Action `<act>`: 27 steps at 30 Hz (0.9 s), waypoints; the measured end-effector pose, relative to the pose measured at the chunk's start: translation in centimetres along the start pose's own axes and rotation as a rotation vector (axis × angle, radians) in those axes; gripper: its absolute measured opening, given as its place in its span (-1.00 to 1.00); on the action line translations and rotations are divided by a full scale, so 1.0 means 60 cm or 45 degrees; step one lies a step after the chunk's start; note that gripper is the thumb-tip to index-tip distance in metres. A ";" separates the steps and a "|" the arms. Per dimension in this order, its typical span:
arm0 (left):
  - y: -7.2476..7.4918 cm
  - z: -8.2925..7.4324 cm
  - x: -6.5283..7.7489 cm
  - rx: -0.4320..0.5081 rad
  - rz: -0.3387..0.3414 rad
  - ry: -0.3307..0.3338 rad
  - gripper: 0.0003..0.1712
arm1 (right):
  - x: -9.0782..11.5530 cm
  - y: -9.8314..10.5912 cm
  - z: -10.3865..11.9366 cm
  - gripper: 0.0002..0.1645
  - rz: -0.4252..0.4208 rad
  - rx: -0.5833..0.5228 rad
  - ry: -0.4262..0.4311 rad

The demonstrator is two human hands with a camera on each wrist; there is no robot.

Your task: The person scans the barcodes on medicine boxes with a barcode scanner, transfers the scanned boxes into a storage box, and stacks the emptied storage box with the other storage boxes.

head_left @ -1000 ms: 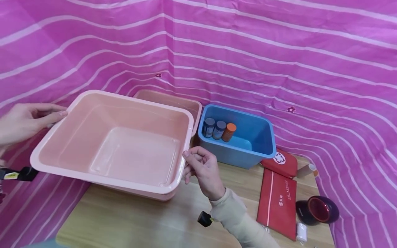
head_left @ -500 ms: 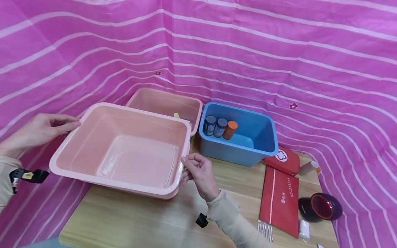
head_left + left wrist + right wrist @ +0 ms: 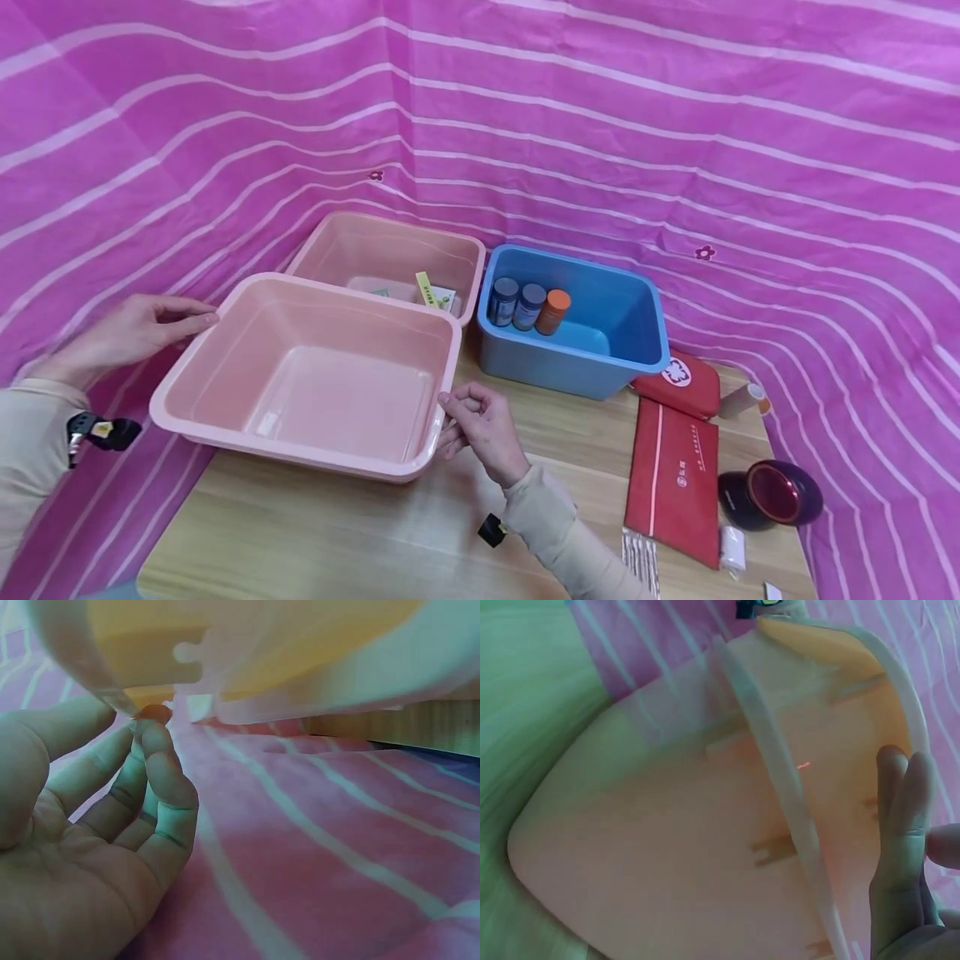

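Observation:
My left hand (image 3: 146,332) pinches the left rim of a large pink bin (image 3: 352,392), thumb above and curled fingers below in the left wrist view. On the opposite side my right hand (image 3: 480,425) pinches the right rim. The bin is tilted slightly over the wooden table (image 3: 300,542) and shows nothing inside. In the right wrist view two pale rim edges run along the bin (image 3: 652,862); I cannot tell whether another bin is nested under it. Whether its base touches the table is unclear.
Behind stands another pink bin (image 3: 345,242) holding small boxes (image 3: 427,290). Beside it a blue bin (image 3: 555,375) contains three lidded bottles (image 3: 553,312). At right lie a red pouch (image 3: 686,392), a red folder (image 3: 671,479), a dark round object (image 3: 783,492) and a white packet (image 3: 732,547).
Both hands have brought the pink bin down, its left side also moving rightward. More of the rear pink bin and the small boxes inside it now shows.

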State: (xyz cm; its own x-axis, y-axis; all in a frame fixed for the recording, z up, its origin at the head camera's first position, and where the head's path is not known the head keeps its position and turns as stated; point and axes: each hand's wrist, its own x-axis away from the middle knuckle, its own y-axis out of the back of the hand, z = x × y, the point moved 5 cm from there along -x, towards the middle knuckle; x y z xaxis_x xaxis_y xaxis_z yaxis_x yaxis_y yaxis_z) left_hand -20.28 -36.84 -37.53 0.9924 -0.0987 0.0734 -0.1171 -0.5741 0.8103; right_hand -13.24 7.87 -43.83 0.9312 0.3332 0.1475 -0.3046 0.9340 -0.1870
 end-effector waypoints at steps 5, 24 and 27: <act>-0.016 0.010 0.003 0.010 0.050 0.033 -0.41 | -0.006 0.002 -0.010 -0.61 0.012 0.055 -0.025; -0.035 0.023 -0.004 -0.042 -0.004 0.057 -0.39 | -0.003 0.001 -0.034 -0.67 -0.018 0.094 -0.067; -0.033 0.019 -0.005 -0.052 0.013 0.056 -0.39 | -0.001 0.004 -0.035 -0.66 -0.015 0.096 -0.064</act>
State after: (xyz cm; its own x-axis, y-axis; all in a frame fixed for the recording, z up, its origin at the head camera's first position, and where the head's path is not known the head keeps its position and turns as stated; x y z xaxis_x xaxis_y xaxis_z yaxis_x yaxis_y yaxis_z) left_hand -20.38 -36.60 -39.80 0.9920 -0.0677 0.1064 -0.1261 -0.5394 0.8326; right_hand -12.94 7.78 -45.91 0.9243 0.3261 0.1982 -0.3093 0.9444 -0.1112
